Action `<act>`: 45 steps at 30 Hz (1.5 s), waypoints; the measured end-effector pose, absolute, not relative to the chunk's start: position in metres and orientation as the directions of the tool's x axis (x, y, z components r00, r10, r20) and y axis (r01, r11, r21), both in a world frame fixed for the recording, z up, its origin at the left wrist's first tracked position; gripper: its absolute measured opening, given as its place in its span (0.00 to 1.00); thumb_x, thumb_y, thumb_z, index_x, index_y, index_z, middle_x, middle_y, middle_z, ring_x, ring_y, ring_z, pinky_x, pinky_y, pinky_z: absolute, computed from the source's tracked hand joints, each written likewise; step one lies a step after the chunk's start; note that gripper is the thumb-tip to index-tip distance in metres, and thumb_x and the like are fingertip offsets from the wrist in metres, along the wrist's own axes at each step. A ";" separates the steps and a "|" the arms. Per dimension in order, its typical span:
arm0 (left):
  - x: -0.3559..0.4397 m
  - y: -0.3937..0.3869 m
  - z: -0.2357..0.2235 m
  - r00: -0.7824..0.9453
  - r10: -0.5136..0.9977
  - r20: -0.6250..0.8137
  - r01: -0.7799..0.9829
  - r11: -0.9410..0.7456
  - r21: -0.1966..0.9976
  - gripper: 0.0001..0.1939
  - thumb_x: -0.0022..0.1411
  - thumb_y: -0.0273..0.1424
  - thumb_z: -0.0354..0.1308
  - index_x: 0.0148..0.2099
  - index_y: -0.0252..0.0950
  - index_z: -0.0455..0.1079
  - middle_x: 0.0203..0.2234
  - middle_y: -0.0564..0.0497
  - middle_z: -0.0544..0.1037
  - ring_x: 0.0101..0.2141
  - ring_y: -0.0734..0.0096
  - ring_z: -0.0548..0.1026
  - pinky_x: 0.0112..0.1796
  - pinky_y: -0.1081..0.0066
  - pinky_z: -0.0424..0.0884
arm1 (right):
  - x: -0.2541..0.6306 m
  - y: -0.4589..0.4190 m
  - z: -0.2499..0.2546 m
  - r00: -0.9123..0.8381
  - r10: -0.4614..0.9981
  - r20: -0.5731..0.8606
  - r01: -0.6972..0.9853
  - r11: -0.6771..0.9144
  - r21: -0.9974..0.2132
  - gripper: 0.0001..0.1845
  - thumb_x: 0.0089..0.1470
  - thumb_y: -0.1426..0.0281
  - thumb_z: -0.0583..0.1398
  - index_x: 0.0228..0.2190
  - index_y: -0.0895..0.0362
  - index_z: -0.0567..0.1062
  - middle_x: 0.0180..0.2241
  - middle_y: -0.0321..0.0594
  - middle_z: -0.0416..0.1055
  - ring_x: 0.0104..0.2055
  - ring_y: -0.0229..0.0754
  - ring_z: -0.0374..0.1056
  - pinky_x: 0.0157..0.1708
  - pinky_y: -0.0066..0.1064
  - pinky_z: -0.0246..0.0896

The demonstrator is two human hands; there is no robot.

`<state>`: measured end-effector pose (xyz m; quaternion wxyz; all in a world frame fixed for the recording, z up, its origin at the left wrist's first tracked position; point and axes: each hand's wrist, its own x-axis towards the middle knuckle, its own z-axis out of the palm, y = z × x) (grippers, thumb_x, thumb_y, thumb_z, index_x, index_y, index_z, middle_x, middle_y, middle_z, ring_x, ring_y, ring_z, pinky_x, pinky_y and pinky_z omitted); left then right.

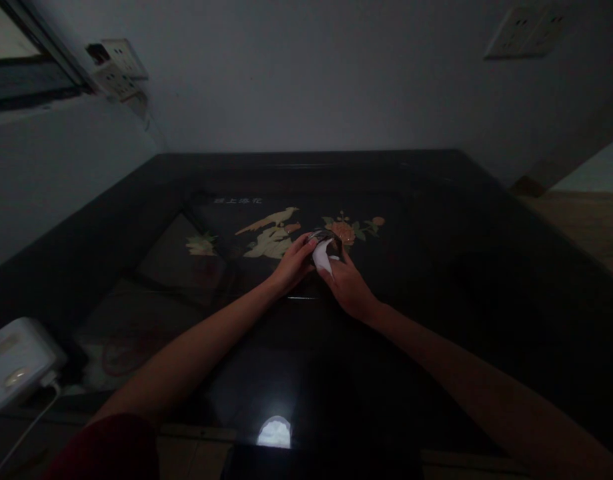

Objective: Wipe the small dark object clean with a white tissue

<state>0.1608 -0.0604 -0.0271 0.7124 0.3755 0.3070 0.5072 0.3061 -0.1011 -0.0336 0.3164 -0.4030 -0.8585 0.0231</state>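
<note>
- Four pale characters (pixel 238 201) run across a glossy black tabletop (pixel 366 367); the second reads 上 and the last 花, the others too soft to be sure of.
- Below the lettering, a long-tailed bird (pixel 274 220) and a blossom (pixel 342 232) decorate the surface, the bird's lower surroundings partly masked by a person's left hand (pixel 292 264).
- A small dark object (pixel 334 248), dimly lit and largely covered by fingers, cannot be identified; whether the white piece (pixel 321 257) against it is paper or cloth cannot be told.
- At left, a white device (pixel 21 357) with a cord is cut off by the frame's edge.
- The dark object sits between both hands, above the tabletop's middle: the left hand's fingers curl around its left side, while the right hand (pixel 350 287) grips from the right, thumb pressing the white piece.
</note>
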 end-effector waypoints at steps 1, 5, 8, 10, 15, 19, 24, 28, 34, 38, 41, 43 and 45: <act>0.161 -0.060 -0.028 0.300 0.953 -0.050 -0.490 0.199 0.849 0.15 0.54 0.35 0.64 0.44 0.36 0.70 0.38 0.50 0.75 0.34 0.73 0.71 0.32 0.76 0.67 | 0.305 -0.101 -0.034 -0.471 0.715 0.516 0.665 0.672 -0.325 0.21 0.66 0.68 0.43 0.44 0.65 0.72 0.40 0.52 0.76 0.49 0.47 0.70 0.61 0.50 0.51; 0.160 -0.059 -0.029 0.307 0.950 -0.047 -0.485 0.199 0.852 0.16 0.54 0.36 0.63 0.44 0.36 0.70 0.39 0.50 0.75 0.35 0.72 0.71 0.33 0.76 0.67 | 0.305 -0.101 -0.037 -0.509 0.710 0.486 0.669 0.682 -0.295 0.21 0.66 0.67 0.44 0.42 0.66 0.72 0.38 0.52 0.76 0.47 0.48 0.71 0.60 0.50 0.53; 0.159 -0.059 -0.029 0.286 0.956 -0.071 -0.489 0.209 0.847 0.15 0.55 0.36 0.63 0.44 0.36 0.70 0.39 0.49 0.75 0.36 0.71 0.71 0.34 0.75 0.68 | 0.308 -0.098 -0.037 -0.558 0.678 0.479 0.697 0.696 -0.173 0.18 0.65 0.69 0.47 0.46 0.67 0.71 0.44 0.56 0.75 0.50 0.50 0.70 0.61 0.54 0.50; 0.159 -0.059 -0.029 0.269 0.959 -0.084 -0.499 0.214 0.840 0.14 0.55 0.36 0.63 0.43 0.36 0.70 0.39 0.49 0.75 0.36 0.71 0.71 0.33 0.75 0.69 | 0.311 -0.096 -0.034 -0.594 0.653 0.470 0.706 0.703 -0.084 0.17 0.64 0.70 0.50 0.46 0.66 0.72 0.46 0.57 0.74 0.51 0.51 0.69 0.61 0.57 0.47; 0.161 -0.061 -0.027 0.231 0.967 -0.107 -0.548 0.221 0.807 0.11 0.55 0.35 0.61 0.40 0.36 0.71 0.35 0.50 0.74 0.35 0.71 0.71 0.32 0.74 0.70 | 0.320 -0.094 -0.021 -0.658 0.614 0.436 0.720 0.683 0.124 0.17 0.63 0.76 0.49 0.49 0.65 0.72 0.53 0.56 0.70 0.58 0.54 0.63 0.61 0.64 0.39; 0.162 -0.062 -0.024 0.257 0.961 -0.105 -0.534 0.232 0.813 0.12 0.56 0.35 0.61 0.41 0.36 0.71 0.37 0.48 0.74 0.37 0.69 0.71 0.34 0.72 0.71 | 0.321 -0.095 -0.016 -0.651 0.636 0.415 0.741 0.649 0.169 0.19 0.62 0.78 0.48 0.50 0.68 0.71 0.52 0.58 0.70 0.58 0.55 0.62 0.61 0.62 0.43; 0.160 -0.062 -0.023 0.253 0.962 -0.101 -0.503 0.220 0.836 0.15 0.54 0.37 0.63 0.43 0.36 0.71 0.39 0.47 0.74 0.38 0.67 0.71 0.34 0.72 0.71 | 0.314 -0.098 -0.025 -0.617 0.659 0.430 0.743 0.667 0.043 0.18 0.63 0.75 0.49 0.50 0.67 0.71 0.49 0.57 0.72 0.54 0.53 0.66 0.62 0.59 0.42; 0.160 -0.060 -0.026 0.243 0.965 -0.099 -0.493 0.211 0.844 0.14 0.54 0.36 0.63 0.42 0.36 0.70 0.38 0.50 0.74 0.36 0.71 0.71 0.33 0.74 0.70 | 0.307 -0.099 -0.032 -0.532 0.706 0.468 0.716 0.670 -0.196 0.19 0.65 0.69 0.47 0.46 0.67 0.71 0.46 0.56 0.74 0.50 0.51 0.69 0.61 0.53 0.48; 0.163 -0.059 -0.032 0.237 0.970 -0.045 -0.443 0.149 0.884 0.16 0.55 0.37 0.63 0.44 0.37 0.69 0.36 0.53 0.74 0.34 0.75 0.70 0.34 0.77 0.66 | 0.306 -0.101 -0.030 -0.436 0.782 0.445 0.579 0.622 -0.527 0.21 0.67 0.64 0.42 0.43 0.61 0.70 0.40 0.49 0.75 0.46 0.47 0.71 0.48 0.39 0.66; 0.163 -0.059 -0.032 0.229 0.973 -0.035 -0.437 0.135 0.889 0.15 0.55 0.36 0.62 0.44 0.36 0.69 0.37 0.52 0.74 0.36 0.73 0.70 0.36 0.76 0.66 | 0.306 -0.101 -0.032 -0.481 0.739 0.471 0.602 0.669 -0.435 0.19 0.66 0.65 0.43 0.42 0.61 0.70 0.41 0.50 0.75 0.46 0.48 0.71 0.49 0.39 0.65; 0.162 -0.060 -0.029 0.228 0.971 -0.069 -0.458 0.170 0.872 0.15 0.55 0.37 0.62 0.43 0.37 0.69 0.37 0.51 0.73 0.35 0.73 0.70 0.33 0.76 0.67 | 0.307 -0.099 -0.032 -0.573 0.674 0.467 0.652 0.720 -0.239 0.17 0.65 0.68 0.47 0.42 0.64 0.71 0.42 0.54 0.75 0.47 0.50 0.70 0.53 0.44 0.61; 0.161 -0.061 -0.028 0.226 0.970 -0.083 -0.475 0.184 0.861 0.15 0.54 0.38 0.62 0.43 0.37 0.69 0.37 0.51 0.73 0.35 0.72 0.70 0.32 0.75 0.68 | 0.309 -0.098 -0.029 -0.611 0.651 0.449 0.683 0.721 -0.115 0.15 0.64 0.69 0.50 0.44 0.65 0.72 0.44 0.55 0.75 0.48 0.51 0.70 0.56 0.49 0.57; 0.161 -0.062 -0.026 0.225 0.970 -0.089 -0.480 0.190 0.856 0.15 0.54 0.37 0.63 0.42 0.37 0.69 0.36 0.50 0.73 0.35 0.71 0.70 0.31 0.74 0.68 | 0.312 -0.097 -0.025 -0.630 0.638 0.443 0.703 0.711 -0.024 0.15 0.63 0.68 0.53 0.46 0.64 0.72 0.46 0.55 0.75 0.50 0.52 0.69 0.60 0.56 0.49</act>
